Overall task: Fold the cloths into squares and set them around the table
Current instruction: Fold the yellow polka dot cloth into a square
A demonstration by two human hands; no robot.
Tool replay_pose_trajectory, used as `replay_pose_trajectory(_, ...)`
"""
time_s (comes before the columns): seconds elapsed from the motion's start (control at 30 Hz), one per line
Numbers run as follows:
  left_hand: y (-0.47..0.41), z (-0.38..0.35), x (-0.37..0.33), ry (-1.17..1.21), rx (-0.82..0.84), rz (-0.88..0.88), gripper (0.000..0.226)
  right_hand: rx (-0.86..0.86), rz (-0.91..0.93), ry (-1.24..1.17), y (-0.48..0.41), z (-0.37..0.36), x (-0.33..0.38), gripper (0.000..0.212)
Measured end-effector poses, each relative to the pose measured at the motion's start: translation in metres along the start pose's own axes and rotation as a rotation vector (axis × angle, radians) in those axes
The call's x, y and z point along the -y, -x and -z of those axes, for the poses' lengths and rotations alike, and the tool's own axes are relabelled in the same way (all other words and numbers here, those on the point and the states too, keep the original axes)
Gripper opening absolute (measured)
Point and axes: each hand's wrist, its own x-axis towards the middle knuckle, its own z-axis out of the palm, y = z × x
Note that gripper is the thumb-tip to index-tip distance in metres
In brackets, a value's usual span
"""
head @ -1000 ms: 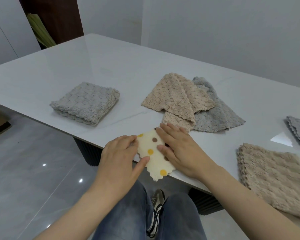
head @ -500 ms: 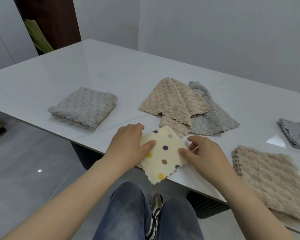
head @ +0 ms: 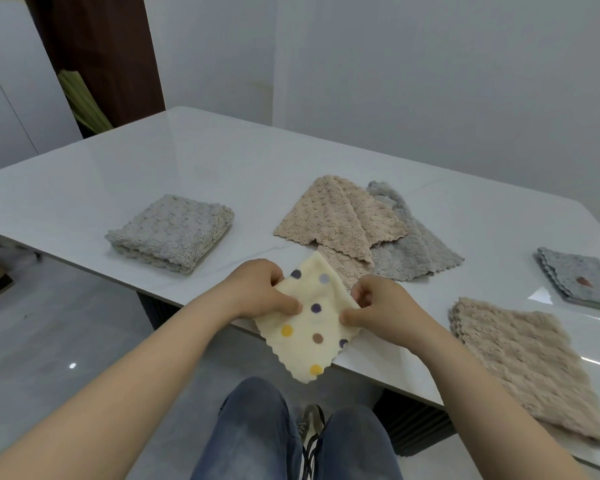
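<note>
Pinching the dotted cloth [head: 309, 323] at the tabletop's [head: 187, 168] near edge, your left hand [head: 260, 292] and right hand [head: 378, 310] hold its side corners, fingers closed on it. It sits like a diamond, one corner hanging over the edge toward you, the opposite corner touching the unfolded beige cloth [head: 329, 220].

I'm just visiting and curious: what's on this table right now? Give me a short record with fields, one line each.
Surface: glossy white table
In hand: cream polka-dot cloth, its near corner hanging past the table edge
Left hand: pinching the cloth's left side
Right hand: pinching its right side
Folded already: grey fluffy square; beige fluffy square; thin grey cloth at far right
Still unfolded: beige cloth lying over a grey cloth
</note>
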Motion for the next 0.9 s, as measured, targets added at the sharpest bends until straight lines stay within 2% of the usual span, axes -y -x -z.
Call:
replay_pose_trajectory(0.13, 0.021, 0.008, 0.012, 0.260, -0.013, -0.014, 0.029, -0.003, -0.041, -0.367, 0.001, 0.000, 0.000, 0.025)
replay_pose_trajectory(0.27, 0.040, 0.012, 0.022, 0.494, -0.008, -0.041, 0.021, 0.146, -0.165, -0.934, 0.007, -0.005, 0.013, 0.022)
replay_pose_trajectory(0.37, 0.050, 0.019, 0.031, 0.621, -0.091, -0.056, 0.021, 0.262, -0.201, -1.188, 0.015, -0.018, 0.031, 0.023)
replay_pose_trajectory(0.47, 0.056, 0.032, 0.045, 0.666, -0.157, -0.080, 0.022, 0.371, -0.134, -1.167, 0.016, -0.029, 0.050, 0.026)
replay_pose_trajectory(0.57, 0.054, 0.051, 0.062, 0.707, -0.187, -0.080, 0.017, 0.314, -0.097, -1.061, 0.003, -0.038, 0.068, 0.017)
replay_pose_trajectory(0.9, -0.011, 0.135, 0.117, 0.569, -0.385, -0.010, 0.027, 0.259, 0.048, -0.839, -0.102, -0.061, 0.159, 0.018)
